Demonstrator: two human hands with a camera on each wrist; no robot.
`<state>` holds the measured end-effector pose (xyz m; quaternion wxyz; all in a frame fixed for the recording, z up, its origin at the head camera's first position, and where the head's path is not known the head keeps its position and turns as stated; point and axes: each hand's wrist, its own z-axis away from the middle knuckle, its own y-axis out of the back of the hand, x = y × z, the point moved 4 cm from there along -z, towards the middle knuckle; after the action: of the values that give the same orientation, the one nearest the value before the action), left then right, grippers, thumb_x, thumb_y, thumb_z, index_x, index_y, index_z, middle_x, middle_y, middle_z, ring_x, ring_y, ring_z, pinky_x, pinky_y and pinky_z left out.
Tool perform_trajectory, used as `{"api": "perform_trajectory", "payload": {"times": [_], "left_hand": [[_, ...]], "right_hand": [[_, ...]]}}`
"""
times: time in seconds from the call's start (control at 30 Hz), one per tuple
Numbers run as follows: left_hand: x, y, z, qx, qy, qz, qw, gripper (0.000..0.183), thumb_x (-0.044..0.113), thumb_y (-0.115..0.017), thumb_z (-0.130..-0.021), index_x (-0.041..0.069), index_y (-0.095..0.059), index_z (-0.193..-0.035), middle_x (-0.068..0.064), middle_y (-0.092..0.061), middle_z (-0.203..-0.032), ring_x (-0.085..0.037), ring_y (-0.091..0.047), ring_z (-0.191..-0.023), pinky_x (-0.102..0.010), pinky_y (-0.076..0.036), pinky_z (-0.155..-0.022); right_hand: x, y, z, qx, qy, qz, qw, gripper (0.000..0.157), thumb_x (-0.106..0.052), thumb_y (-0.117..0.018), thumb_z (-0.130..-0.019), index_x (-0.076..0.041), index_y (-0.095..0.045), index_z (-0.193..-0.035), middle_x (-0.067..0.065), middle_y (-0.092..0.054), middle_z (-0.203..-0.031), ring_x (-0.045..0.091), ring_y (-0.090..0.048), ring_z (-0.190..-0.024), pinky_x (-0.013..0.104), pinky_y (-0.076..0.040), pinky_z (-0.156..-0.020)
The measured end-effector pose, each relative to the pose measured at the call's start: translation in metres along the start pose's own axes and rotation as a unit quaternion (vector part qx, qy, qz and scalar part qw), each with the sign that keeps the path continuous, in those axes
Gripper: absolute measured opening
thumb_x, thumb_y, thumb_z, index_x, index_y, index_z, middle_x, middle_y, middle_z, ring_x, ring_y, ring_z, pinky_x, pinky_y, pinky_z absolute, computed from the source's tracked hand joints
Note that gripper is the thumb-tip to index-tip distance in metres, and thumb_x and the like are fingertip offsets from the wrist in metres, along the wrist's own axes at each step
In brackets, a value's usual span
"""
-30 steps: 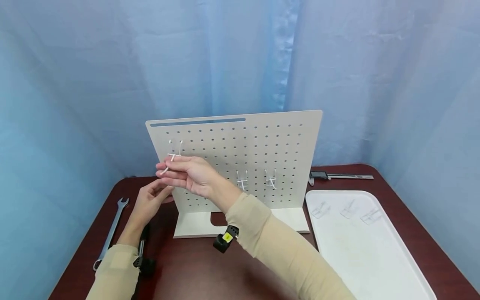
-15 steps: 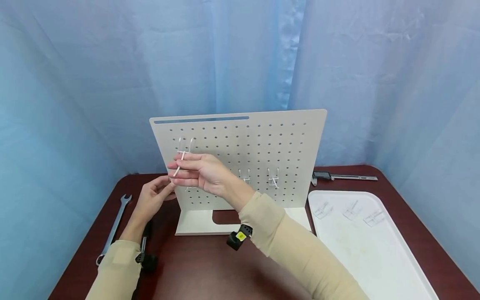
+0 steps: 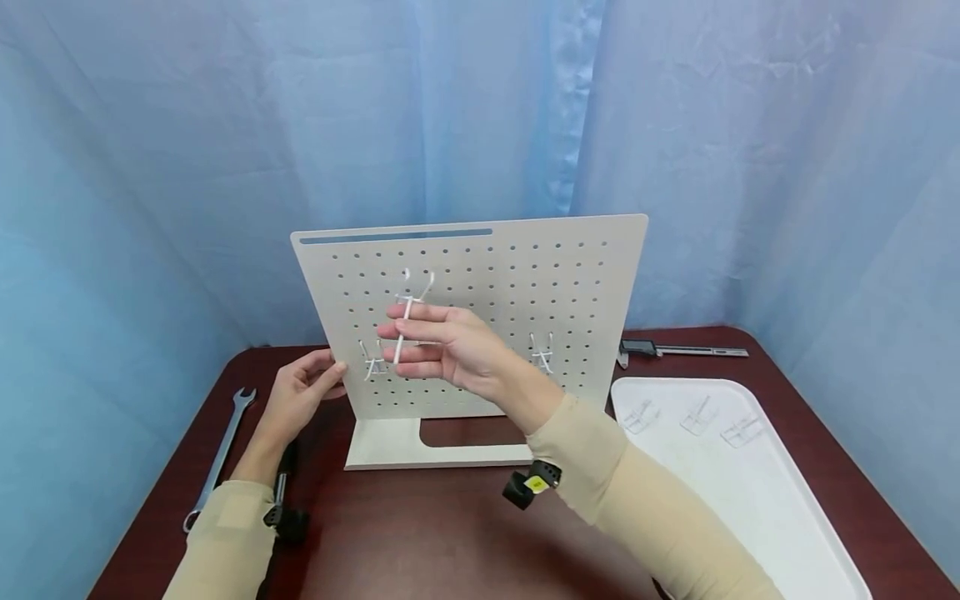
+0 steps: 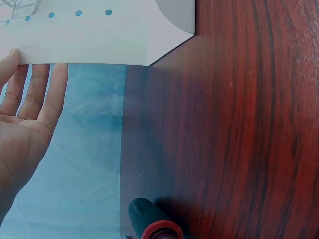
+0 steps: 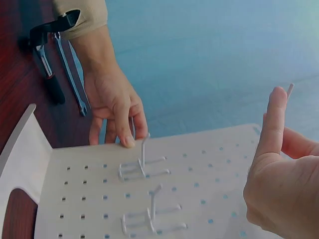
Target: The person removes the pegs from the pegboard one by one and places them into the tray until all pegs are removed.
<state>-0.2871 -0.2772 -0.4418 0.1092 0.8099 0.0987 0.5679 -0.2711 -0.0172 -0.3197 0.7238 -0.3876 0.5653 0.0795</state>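
Observation:
My right hand (image 3: 465, 350) pinches a white wire pegboard hook (image 3: 402, 333) by its prong, between thumb and fingers. The hook's two bent ends point up in front of the upper left part of the white pegboard (image 3: 480, 237); I cannot tell whether they touch it. My left hand (image 3: 300, 392) grips the board's left edge, thumb on the front and fingers behind, as the left wrist view also shows. One hook (image 3: 372, 360) sits in the board at lower left, another (image 3: 542, 354) at lower right. In the right wrist view, two mounted hooks (image 5: 151, 214) show.
Right of the board lies a white tray (image 3: 735, 500) with several clear plastic pieces (image 3: 699, 415). A digital caliper (image 3: 682, 350) is behind it. At left lie a wrench (image 3: 221, 458) and a dark-handled tool (image 4: 144, 211). Blue curtains (image 3: 480, 108) surround the table.
My right hand has moved right with the hook, away from the board's left edge, uncovering the lower left hook and covering the middle one. My left hand stays at the edge.

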Motion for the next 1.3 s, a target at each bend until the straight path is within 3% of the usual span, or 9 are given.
{"api": "perform_trajectory", "payload": {"times": [0.13, 0.37, 0.5, 0.7, 0.93, 1.1, 1.3], "left_hand": [[0.0, 0.0, 0.0, 0.004, 0.002, -0.006, 1.0, 0.031, 0.014, -0.065, -0.101, -0.002, -0.064, -0.127, -0.026, -0.066, -0.118, -0.011, -0.072, -0.096, -0.029, -0.061, -0.079], [-0.002, -0.001, 0.001, 0.001, 0.003, -0.006, 1.0, 0.031, 0.013, -0.066, -0.101, -0.002, -0.065, -0.128, -0.026, -0.067, -0.118, -0.014, -0.073, -0.096, -0.029, -0.061, -0.078], [-0.001, -0.001, 0.001, 0.003, 0.0, -0.005, 1.0, 0.031, 0.013, -0.066, -0.1, -0.002, -0.065, -0.128, -0.026, -0.067, -0.118, -0.014, -0.073, -0.096, -0.029, -0.061, -0.078], [0.001, -0.001, 0.002, 0.005, 0.003, -0.01, 0.9999, 0.031, 0.013, -0.066, -0.101, -0.002, -0.064, -0.128, -0.026, -0.067, -0.119, -0.013, -0.072, -0.096, -0.027, -0.06, -0.078], [0.002, -0.001, 0.003, 0.01, 0.005, -0.014, 0.9998, 0.03, 0.014, -0.066, -0.101, -0.001, -0.065, -0.127, -0.025, -0.067, -0.118, -0.011, -0.072, -0.096, -0.028, -0.06, -0.078], [0.001, -0.001, 0.004, 0.012, 0.006, -0.015, 0.9998, 0.031, 0.014, -0.066, -0.1, 0.0, -0.065, -0.128, -0.024, -0.067, -0.119, -0.011, -0.072, -0.096, -0.028, -0.06, -0.079], [0.001, -0.001, 0.003, 0.011, 0.003, -0.017, 0.9998, 0.03, 0.015, -0.066, -0.1, 0.001, -0.066, -0.128, -0.024, -0.068, -0.118, -0.012, -0.072, -0.096, -0.028, -0.061, -0.079]], "right_hand": [[-0.008, 0.017, 0.019, 0.012, 0.006, 0.011, 1.0, 0.048, -0.005, -0.056, -0.104, 0.005, -0.043, -0.149, 0.026, -0.057, -0.14, 0.023, -0.075, -0.088, 0.036, -0.062, -0.079], [-0.023, 0.053, 0.063, 0.038, 0.012, 0.039, 0.998, 0.05, -0.004, -0.057, -0.102, 0.006, -0.04, -0.148, 0.013, -0.07, -0.118, 0.024, -0.075, -0.081, 0.036, -0.063, -0.076], [-0.034, 0.073, 0.09, 0.059, 0.018, 0.072, 0.995, 0.049, -0.006, -0.057, -0.103, 0.005, -0.04, -0.148, 0.014, -0.07, -0.121, 0.024, -0.074, -0.082, 0.037, -0.063, -0.075], [-0.041, 0.116, 0.136, 0.114, 0.015, 0.126, 0.985, 0.043, -0.011, -0.06, -0.103, -0.002, -0.049, -0.144, 0.012, -0.068, -0.122, 0.025, -0.074, -0.086, 0.034, -0.063, -0.071], [-0.032, 0.17, 0.189, 0.151, -0.015, 0.202, 0.968, 0.028, -0.015, -0.062, -0.103, -0.012, -0.063, -0.131, 0.01, -0.063, -0.115, 0.028, -0.074, -0.088, 0.044, -0.063, -0.08], [-0.02, 0.201, 0.221, 0.139, -0.048, 0.231, 0.962, 0.029, -0.015, -0.061, -0.104, -0.012, -0.063, -0.133, 0.01, -0.063, -0.107, 0.025, -0.074, -0.083, 0.048, -0.062, -0.078], [0.003, 0.23, 0.247, 0.093, -0.088, 0.196, 0.972, 0.025, -0.009, -0.053, -0.106, -0.013, -0.066, -0.127, 0.005, -0.067, -0.101, 0.015, -0.071, -0.078, 0.043, -0.063, -0.075]]}}
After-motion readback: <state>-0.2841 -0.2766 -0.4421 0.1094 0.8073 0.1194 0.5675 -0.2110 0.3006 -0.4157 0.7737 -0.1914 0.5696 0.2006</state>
